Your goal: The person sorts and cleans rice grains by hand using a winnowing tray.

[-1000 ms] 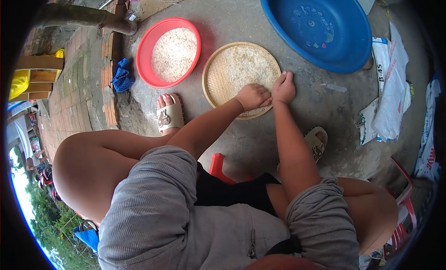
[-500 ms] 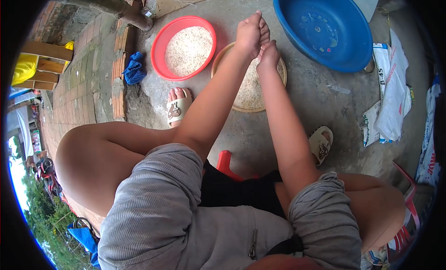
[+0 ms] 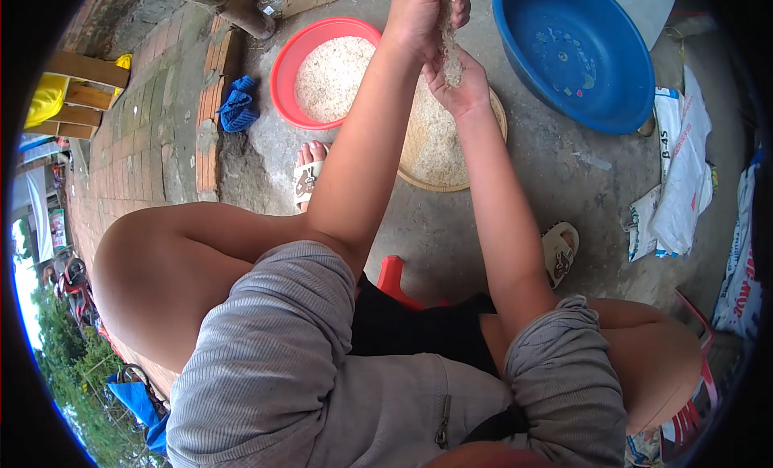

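Observation:
My left hand (image 3: 425, 19) is raised and tilted at the top of the view, its fingers curled around white rice. Grains of rice (image 3: 451, 56) fall from it in a thin stream toward my right hand (image 3: 467, 88). That hand sits just below, palm up and half cupped, with some grains in it. Under both hands lies a round woven tray (image 3: 439, 187) with a layer of rice (image 3: 435, 150), partly hidden by my arms. Left of the tray, a red plastic basin (image 3: 282, 86) holds more rice (image 3: 332, 78).
A large blue tub (image 3: 564, 65) stands at the upper right. White printed sacks (image 3: 680, 162) lie on the concrete farther right. My sandalled feet flank the tray. A blue cloth (image 3: 237, 106) rests by the brick edge (image 3: 208, 138) at left. Part of a red stool (image 3: 392, 283) shows below.
Both hands were closed together over the tray. The left hand has risen and turned, the right palm has opened upward, and rice now falls between them. The view has shifted slightly.

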`<state>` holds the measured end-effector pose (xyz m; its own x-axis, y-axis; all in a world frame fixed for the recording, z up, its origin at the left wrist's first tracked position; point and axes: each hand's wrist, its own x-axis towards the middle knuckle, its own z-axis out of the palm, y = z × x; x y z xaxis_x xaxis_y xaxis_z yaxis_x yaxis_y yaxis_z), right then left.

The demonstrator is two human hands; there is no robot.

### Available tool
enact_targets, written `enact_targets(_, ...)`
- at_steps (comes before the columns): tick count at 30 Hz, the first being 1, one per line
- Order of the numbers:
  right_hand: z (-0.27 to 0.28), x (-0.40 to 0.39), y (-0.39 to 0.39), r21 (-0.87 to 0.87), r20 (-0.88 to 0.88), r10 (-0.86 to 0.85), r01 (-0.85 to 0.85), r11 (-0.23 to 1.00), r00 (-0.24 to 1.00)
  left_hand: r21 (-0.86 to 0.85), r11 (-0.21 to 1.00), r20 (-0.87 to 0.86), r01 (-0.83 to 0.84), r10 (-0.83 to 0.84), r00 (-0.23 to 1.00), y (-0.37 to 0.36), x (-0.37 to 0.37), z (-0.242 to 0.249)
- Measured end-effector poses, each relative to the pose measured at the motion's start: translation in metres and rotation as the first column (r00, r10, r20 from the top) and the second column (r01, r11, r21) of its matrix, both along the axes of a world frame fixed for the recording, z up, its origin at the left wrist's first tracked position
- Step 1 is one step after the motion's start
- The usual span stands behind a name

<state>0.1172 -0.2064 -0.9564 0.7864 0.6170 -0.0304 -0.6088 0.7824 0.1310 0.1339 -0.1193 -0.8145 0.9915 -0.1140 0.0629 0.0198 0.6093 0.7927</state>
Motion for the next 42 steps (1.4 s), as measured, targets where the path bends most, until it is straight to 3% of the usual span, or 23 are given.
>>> enact_targets(7,-0.002,-0.005,0.001,-0.049,-0.197,-0.015,0.005,0.999,0.98,0.08,0.995,0.058,0.06,-0.064,0.996,0.012,0.003,-0.003)
enact_targets(8,-0.003,-0.004,0.0,-0.048,-0.2,-0.014,0.004,0.999,0.98,0.128,0.982,-0.037,0.136,-0.133,0.99,0.016,0.006,-0.007)
enact_targets(10,-0.008,-0.001,-0.002,-0.289,-0.328,-0.046,-0.054,0.956,0.943,0.169,0.962,-0.136,0.215,-0.193,0.972,0.02,0.011,-0.018)
enact_targets(11,-0.023,0.005,-0.01,-0.287,-0.331,-0.043,-0.057,0.956,0.943,0.334,0.908,-0.256,0.252,-0.17,0.952,0.019,0.013,-0.024)
enact_targets(12,-0.056,0.015,-0.025,-0.338,-0.179,0.195,-0.247,0.908,0.964,0.482,0.823,-0.367,0.302,-0.123,0.922,0.018,0.014,-0.032)
enact_targets(13,-0.047,0.015,-0.027,-0.416,-0.036,0.431,-0.406,0.814,0.902,0.533,0.798,-0.397,0.282,-0.059,0.916,0.016,0.015,-0.049)
enact_targets(14,-0.042,0.008,-0.022,-0.898,-0.144,0.313,-0.257,0.356,0.939,0.71,0.652,-0.375,0.266,0.031,0.926,0.013,0.014,-0.07)
enact_targets(15,-0.043,0.007,-0.022,-0.898,-0.144,0.308,-0.255,0.358,0.94,0.848,0.469,-0.332,0.246,0.11,0.937,0.009,0.014,-0.094)
enact_targets(17,-0.05,0.005,-0.026,-0.99,-0.142,0.531,-0.133,-0.054,0.835,0.898,0.199,-0.408,0.391,0.05,0.912,-0.002,0.005,-0.135)
enact_targets(19,-0.067,0.004,-0.03,-0.983,-0.058,0.735,0.09,-0.16,0.676,0.938,-0.06,-0.333,0.34,0.106,0.937,-0.018,-0.014,-0.166)
enact_targets(21,-0.104,0.012,-0.043,-0.755,-0.063,0.884,0.557,-0.345,0.463,0.973,-0.045,-0.218,0.227,0.154,0.964,-0.025,-0.029,-0.184)
enact_targets(22,-0.092,0.01,-0.049,-0.753,-0.072,0.879,0.552,-0.357,0.471,0.993,-0.044,-0.097,0.108,0.212,0.972,-0.027,-0.037,-0.189)
enact_targets(23,-0.079,0.008,-0.055,-0.866,-0.139,0.859,0.36,-0.347,0.493,0.993,-0.038,-0.1,0.109,0.202,0.974,-0.028,-0.043,-0.193)
enact_targets(24,-0.062,0.006,-0.061,-0.936,-0.207,0.841,0.149,-0.319,0.499,0.994,-0.107,0.044,-0.029,0.143,0.989,-0.027,-0.049,-0.196)
enact_targets(25,-0.047,0.008,-0.068,-0.934,-0.214,0.836,0.144,-0.326,0.505,0.971,-0.166,0.185,-0.171,0.076,0.98,-0.026,-0.056,-0.2)
enact_targets(27,-0.019,0.011,-0.083,-0.963,-0.238,0.876,0.02,-0.271,0.42,0.984,-0.096,0.155,-0.149,0.055,0.986,-0.024,-0.072,-0.222)
enact_targets(29,-0.006,0.01,-0.102,-0.971,-0.206,0.837,-0.001,-0.239,0.508,0.872,-0.25,0.414,-0.421,-0.082,0.906,-0.027,-0.09,-0.243)
enact_targets(31,0.002,0.012,-0.123,-0.983,-0.17,0.745,-0.063,-0.17,0.645,0.914,-0.258,0.3,-0.313,-0.088,0.95,-0.03,-0.094,-0.239)
enact_targets(33,0.025,0.013,-0.158,-0.987,-0.16,0.758,-0.122,-0.107,0.632,0.899,-0.306,0.309,-0.313,-0.062,0.949,-0.034,-0.092,-0.24)
enact_targets(35,0.049,0.009,-0.19,-0.952,-0.29,0.833,-0.229,-0.202,0.47,0.9,-0.312,0.301,-0.305,-0.064,0.952,-0.036,-0.09,-0.24)
enact_targets(39,0.037,-0.002,-0.265,-0.886,-0.463,0.72,-0.246,-0.393,0.517,0.898,-0.333,0.286,-0.286,-0.05,0.957,-0.039,-0.089,-0.24)
enact_targets(41,0.015,-0.007,-0.307,-0.749,-0.583,0.415,-0.264,-0.608,0.698,0.9,-0.348,0.263,-0.262,-0.045,0.964,-0.04,-0.089,-0.238)
enact_targets(42,0.012,-0.011,-0.321,-0.701,-0.529,0.258,-0.245,-0.669,0.808,0.9,-0.357,0.254,-0.251,-0.038,0.966,-0.041,-0.088,-0.238)
